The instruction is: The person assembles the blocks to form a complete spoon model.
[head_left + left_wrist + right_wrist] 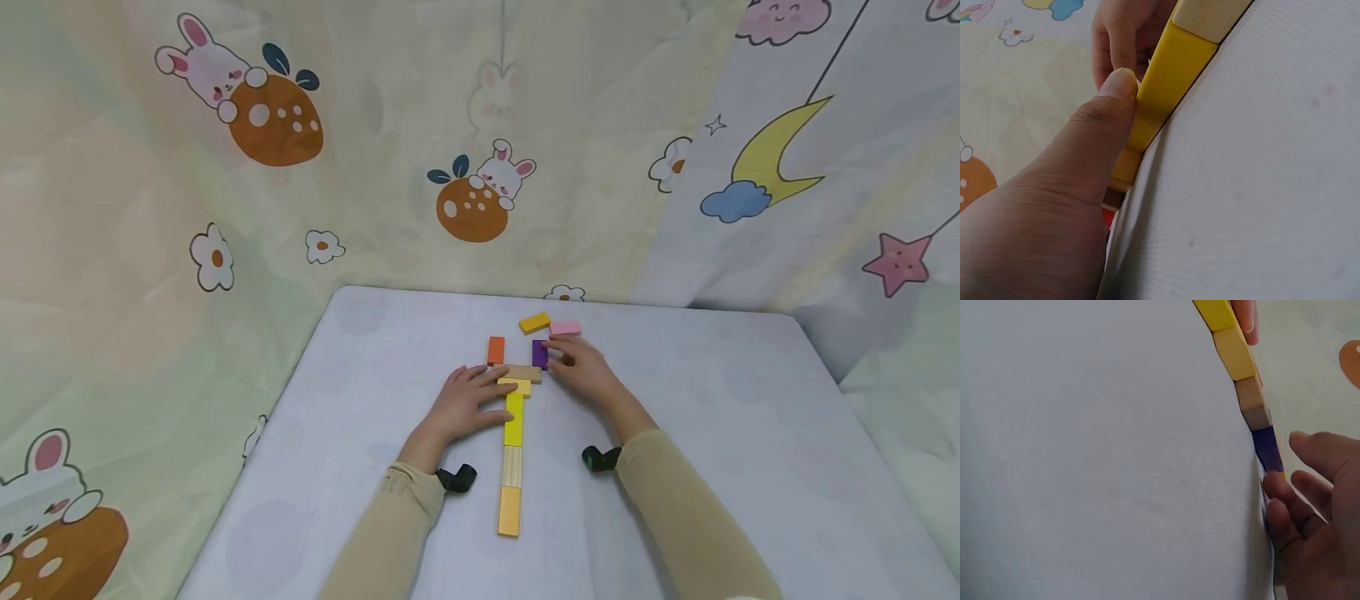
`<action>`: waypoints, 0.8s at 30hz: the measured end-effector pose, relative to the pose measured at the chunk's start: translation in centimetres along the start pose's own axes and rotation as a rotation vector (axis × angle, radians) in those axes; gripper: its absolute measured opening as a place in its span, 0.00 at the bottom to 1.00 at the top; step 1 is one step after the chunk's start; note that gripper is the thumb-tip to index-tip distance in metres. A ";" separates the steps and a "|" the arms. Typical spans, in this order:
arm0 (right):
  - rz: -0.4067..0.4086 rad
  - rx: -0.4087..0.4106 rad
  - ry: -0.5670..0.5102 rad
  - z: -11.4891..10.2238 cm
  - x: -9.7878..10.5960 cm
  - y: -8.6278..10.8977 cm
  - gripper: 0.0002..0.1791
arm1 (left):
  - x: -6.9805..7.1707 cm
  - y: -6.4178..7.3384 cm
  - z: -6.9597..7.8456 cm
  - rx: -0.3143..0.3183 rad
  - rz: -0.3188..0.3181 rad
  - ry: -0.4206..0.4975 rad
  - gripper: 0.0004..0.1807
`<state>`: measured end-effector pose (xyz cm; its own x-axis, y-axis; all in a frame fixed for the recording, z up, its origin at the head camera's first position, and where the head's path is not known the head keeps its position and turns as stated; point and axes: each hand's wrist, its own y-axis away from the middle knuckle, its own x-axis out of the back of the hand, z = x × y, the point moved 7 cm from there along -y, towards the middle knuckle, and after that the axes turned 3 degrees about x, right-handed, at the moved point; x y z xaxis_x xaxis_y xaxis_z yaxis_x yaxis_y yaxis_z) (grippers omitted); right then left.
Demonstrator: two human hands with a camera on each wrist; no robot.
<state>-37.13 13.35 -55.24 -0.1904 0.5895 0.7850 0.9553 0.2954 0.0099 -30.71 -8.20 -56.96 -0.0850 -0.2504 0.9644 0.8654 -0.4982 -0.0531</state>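
Observation:
My left hand rests over a row of flat wooden blocks with its fingers spread. Its fingertips lie on a pale yellow block and a tan crosswise block. The left thumb touches the side of a bright yellow block. Beside a purple block, my right hand has loosely bent fingers. In the right wrist view, fingertips sit right at the far end of the purple block, and the thumb is raised apart from it. An orange block lies past the left fingertips.
Toward me the row continues with a striped pale block and a light orange block. Beyond the purple block lie an amber block and a pink block. A white cloth covers the table; a patterned curtain hangs behind it.

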 end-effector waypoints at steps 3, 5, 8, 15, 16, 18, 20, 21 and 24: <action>0.055 -0.009 -0.027 -0.2 1.0 0.8 0.24 | 0.1 0.0 0.0 0.000 -0.001 0.006 0.33; 0.103 -0.005 -0.029 -0.1 1.8 1.3 0.23 | 0.1 0.0 0.1 0.001 -0.002 0.009 0.33; 0.167 0.011 -0.029 0.6 3.0 1.9 0.22 | 0.1 0.1 0.1 0.004 -0.001 0.014 0.33; 0.229 0.001 0.031 3.1 4.2 2.6 0.24 | 0.1 0.1 0.1 0.001 -0.002 0.017 0.33; 0.233 -0.012 0.024 3.5 4.2 2.7 0.25 | 0.1 0.1 0.1 0.001 -0.003 0.014 0.33; 0.236 -0.045 0.002 4.2 4.2 2.7 0.26 | 0.2 0.0 0.1 -0.002 -0.001 0.010 0.33; 0.237 -0.066 -0.020 4.8 4.0 2.8 0.27 | 0.2 0.0 0.2 0.000 -0.003 0.013 0.33; 0.240 -0.076 -0.030 5.0 3.9 2.8 0.27 | 0.2 0.0 0.2 0.002 -0.004 0.013 0.33; 0.249 -0.089 -0.047 5.5 3.7 2.8 0.27 | 0.1 0.0 0.1 0.009 -0.008 0.011 0.33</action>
<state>-36.40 20.49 -55.67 0.0449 0.6709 0.7402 0.9897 0.0709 -0.1242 -30.66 -8.09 -56.81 -0.0972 -0.2558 0.9618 0.8691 -0.4927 -0.0432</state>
